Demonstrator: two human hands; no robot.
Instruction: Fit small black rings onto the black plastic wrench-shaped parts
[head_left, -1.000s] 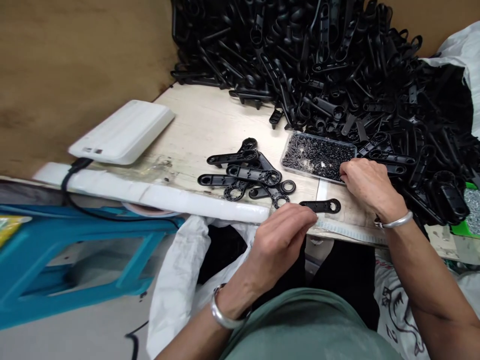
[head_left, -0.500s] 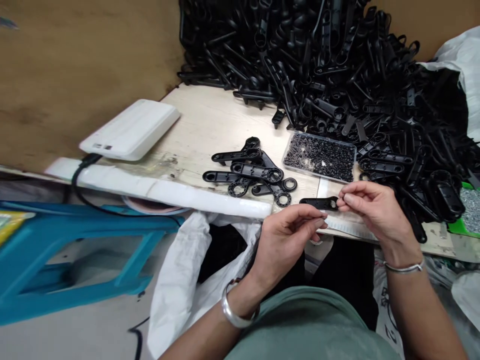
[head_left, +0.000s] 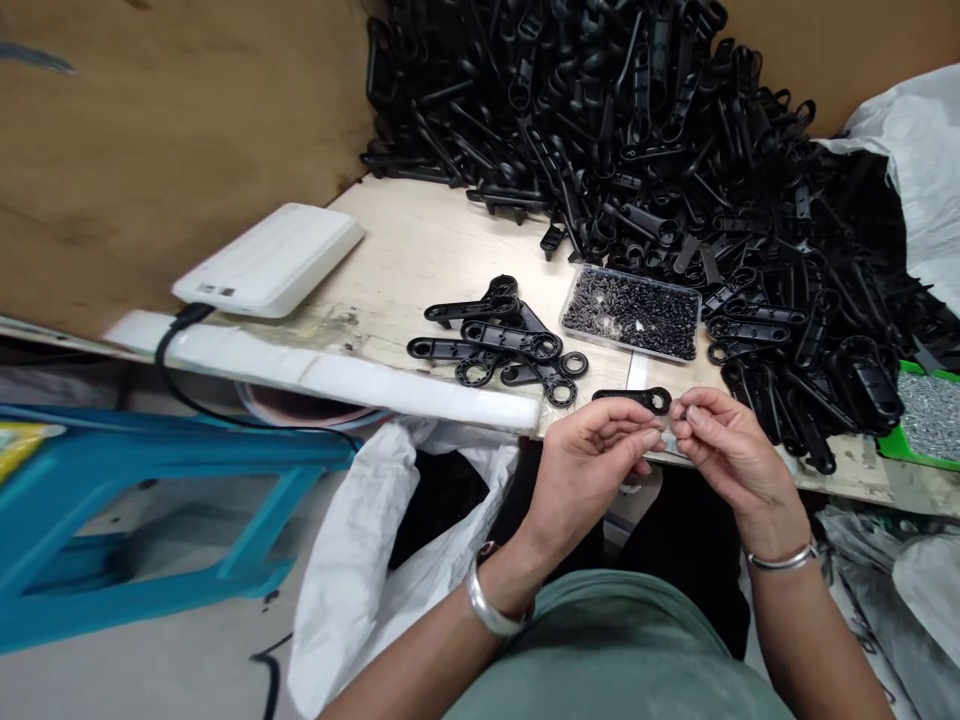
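A small dark piece (head_left: 683, 414) is pinched between the thumb and fingers of the right hand (head_left: 739, 455), which is held near the table's front edge. The thumb and fingers of the left hand (head_left: 589, 465) are brought close together just beside it, but whether anything is gripped there cannot be told. Just beyond the fingertips, a lone black lever (head_left: 630, 396) is laid flat on the table (head_left: 405, 225), its ring end pointed to the right (its near side is partly covered by the left hand). Farther left, a loose cluster of black levers (head_left: 510, 340) is overlapped, with a small black ring (head_left: 574, 364) at its right side. Behind the hands, a clear box (head_left: 626, 349) is filled with tiny black parts (head_left: 649, 315), and a large pile of black levers (head_left: 600, 130) is heaped behind it.
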